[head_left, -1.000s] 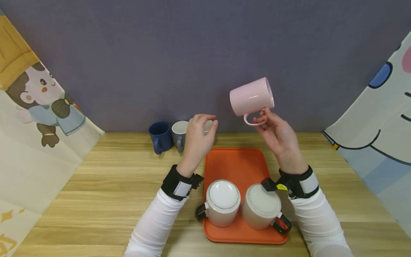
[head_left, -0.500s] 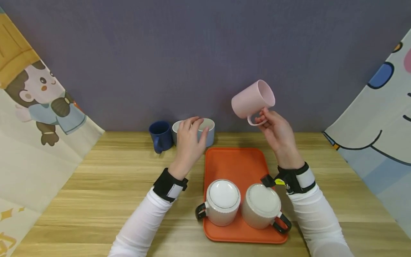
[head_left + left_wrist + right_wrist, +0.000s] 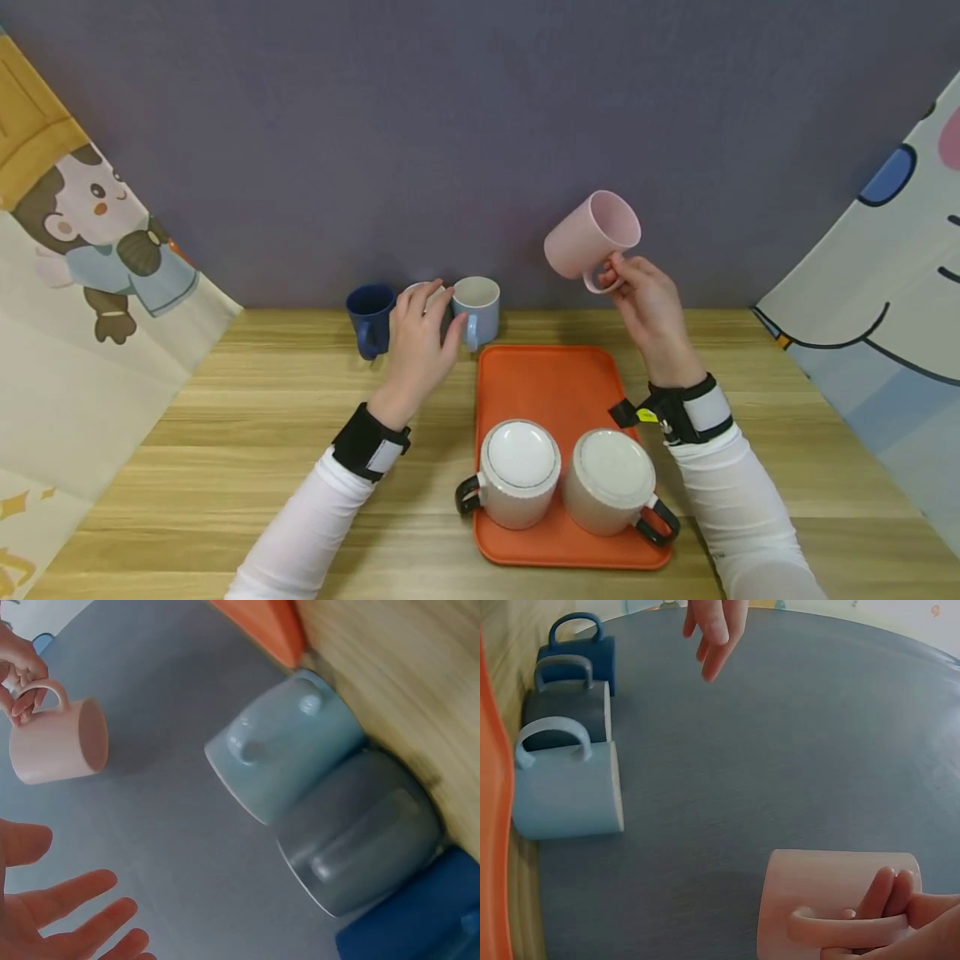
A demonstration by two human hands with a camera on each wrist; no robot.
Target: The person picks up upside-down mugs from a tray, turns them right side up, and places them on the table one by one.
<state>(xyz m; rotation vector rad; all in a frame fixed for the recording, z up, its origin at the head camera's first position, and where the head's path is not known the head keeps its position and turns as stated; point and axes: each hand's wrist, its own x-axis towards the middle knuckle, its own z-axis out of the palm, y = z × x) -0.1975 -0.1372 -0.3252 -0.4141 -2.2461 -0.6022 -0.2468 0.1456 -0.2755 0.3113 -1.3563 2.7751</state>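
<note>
The right hand (image 3: 651,312) pinches the pink mug (image 3: 585,242) by its handle. The mug is up off the wooden table (image 3: 262,442), with the gray wall (image 3: 300,167) behind it. Over the last second, the mug has tipped round, so its mouth shows more to the head camera and we can look inside. Its bottom points down and to the left.

The left hand (image 3: 420,350) has slid away from the pink mug, to the left and a bit lower. Its fingers are spread apart and hold nothing. In the head view it covers part of the gray mug (image 3: 375,832), but the left wrist view shows the fingers well apart from it. Now the light blue mug (image 3: 487,323) and its handle are easy to see. It stands in a row with the gray mug and the dark blue mug (image 3: 378,325).

The orange tray (image 3: 551,383) has not moved. The left white mug (image 3: 519,475) and the right white mug (image 3: 611,483), both with black handles, stay upside down on it.

So it looks like one hand alone carries and turns the pink mug, and the left hand is free. The pink mug is not on the tray or in the row.
</note>
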